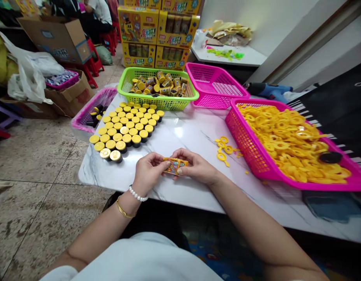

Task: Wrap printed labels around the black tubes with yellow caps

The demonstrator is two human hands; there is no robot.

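Between both hands, over the table's near edge, is a small orange printed label or sleeve (175,165); whether it is flat or wrapped round something I cannot tell. My left hand (147,171) pinches its left end with thumb and fingers. At its right end, my right hand (200,168) grips it the same way. Beyond my left hand, many small black pots with yellow lids (127,128) stand upright in close rows. Several loose yellow ring-ended pieces (224,149) lie to the right of my right hand.
A green basket (157,103) of labelled pots stands at the back, beside a pink basket (218,99). Another pink basket (253,156) at right holds yellow ring pieces (285,136). A lined tub (80,119) adjoins the white table (186,128) at left. Yellow boxes (139,27) are stacked behind.
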